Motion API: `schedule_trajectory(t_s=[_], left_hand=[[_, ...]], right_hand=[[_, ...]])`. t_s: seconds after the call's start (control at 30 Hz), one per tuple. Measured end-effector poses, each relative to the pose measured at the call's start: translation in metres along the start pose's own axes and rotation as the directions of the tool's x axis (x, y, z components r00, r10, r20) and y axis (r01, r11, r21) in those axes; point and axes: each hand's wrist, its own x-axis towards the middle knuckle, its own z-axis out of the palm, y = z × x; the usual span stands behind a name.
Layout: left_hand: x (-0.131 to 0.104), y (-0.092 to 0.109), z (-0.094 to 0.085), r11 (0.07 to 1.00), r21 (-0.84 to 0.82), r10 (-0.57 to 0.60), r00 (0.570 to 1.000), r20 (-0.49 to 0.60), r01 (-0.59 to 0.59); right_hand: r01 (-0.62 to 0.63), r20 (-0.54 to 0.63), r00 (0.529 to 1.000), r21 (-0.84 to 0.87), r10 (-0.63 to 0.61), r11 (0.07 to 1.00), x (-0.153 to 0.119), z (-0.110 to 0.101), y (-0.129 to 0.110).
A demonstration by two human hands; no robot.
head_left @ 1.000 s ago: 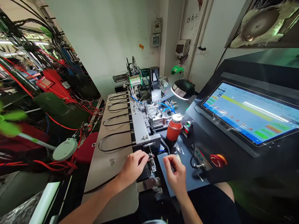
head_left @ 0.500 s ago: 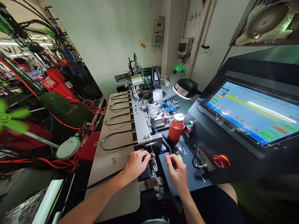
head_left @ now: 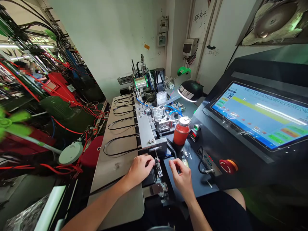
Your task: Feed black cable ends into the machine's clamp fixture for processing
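My left hand [head_left: 141,169] rests over the edge of the beige plate [head_left: 115,199], its fingers curled and its thumb and forefinger pinched together. Their tips touch the small metal fixture [head_left: 158,168] at the near end of the machine's rail; whatever sits between them is hidden. To the right, my right hand [head_left: 182,175] is raised above the dark work surface [head_left: 199,191], thumb and forefinger drawn together. Anything in that pinch is too small to make out. Black cable loops [head_left: 117,139] lie on the plate beyond my left hand.
A red-orange bottle [head_left: 181,133] with a metal top stands beyond my right hand. A lit black lamp [head_left: 190,90] hangs over the machine. On the right, a console touchscreen [head_left: 262,112] and a red emergency stop button [head_left: 228,166] lean close. A green fan [head_left: 14,120] blurs at left.
My right hand has shifted very slightly to the left. My left hand stays at the fixture, and the machine looks unchanged.
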Motion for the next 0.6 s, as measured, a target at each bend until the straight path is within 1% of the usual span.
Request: schedule_trajectory(t_s=[0.1,0.2,0.43,0.5,0.6], left_hand=[[0.000,0.001,0.000,1.000,0.015,0.003,1.000,-0.006,-0.003],[0.001,0.002,0.001,0.999,0.038,0.004,1.000,-0.008,-0.004],[0.005,0.005,0.003,0.996,0.093,0.000,1.000,-0.007,0.000],[0.005,0.006,0.004,0.995,0.097,0.010,1.000,-0.005,-0.010],[0.004,0.005,0.005,0.992,0.125,0.035,0.999,-0.021,-0.032]], right_hand=[[0.010,0.024,1.000,-0.003,-0.010,1.000,0.002,-0.001,-0.001],[0.014,0.094,0.995,0.012,-0.015,1.000,0.007,0.001,-0.003],[0.008,0.271,0.962,0.081,-0.030,0.997,0.023,0.021,-0.005],[0.014,0.281,0.959,0.114,-0.045,0.993,0.025,0.026,-0.005],[0.022,0.254,0.965,0.169,-0.066,0.985,0.024,0.031,-0.003]])
